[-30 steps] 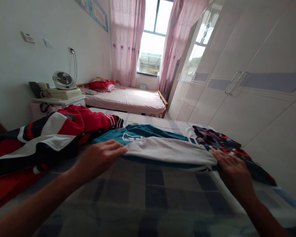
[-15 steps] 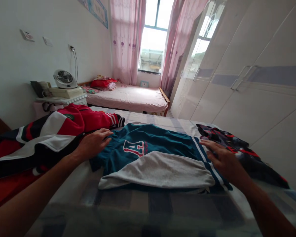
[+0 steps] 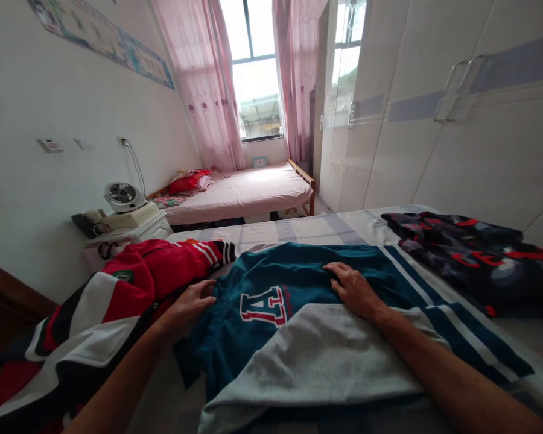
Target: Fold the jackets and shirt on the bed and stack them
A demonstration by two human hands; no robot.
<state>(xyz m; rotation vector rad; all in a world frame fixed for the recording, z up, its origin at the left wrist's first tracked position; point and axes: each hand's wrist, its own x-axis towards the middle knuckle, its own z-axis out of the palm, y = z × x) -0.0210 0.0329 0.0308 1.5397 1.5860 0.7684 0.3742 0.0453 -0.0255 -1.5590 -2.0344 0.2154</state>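
Teal shirt (image 3: pixel 294 271) lies spread on checked bed (image 3: pixel 276 229), mid-view. Far left: red, white and black jacket (image 3: pixel 117 301), heaped on same bed. Next, left hand (image 3: pixel 192 307) at shirt's left edge, fingers bent, grip narrow; cannot tell whether fabric is pinched. Then letter A (image 3: pixel 263 306), white and red, on shirt front; grey part (image 3: pixel 326 355) lies across lower side. Right hand (image 3: pixel 355 289) rests on shirt, fingers loosely spread, grip holding nothing. Far right: dark patterned garment (image 3: pixel 479 259), red lettering, near shirt's white-striped end.
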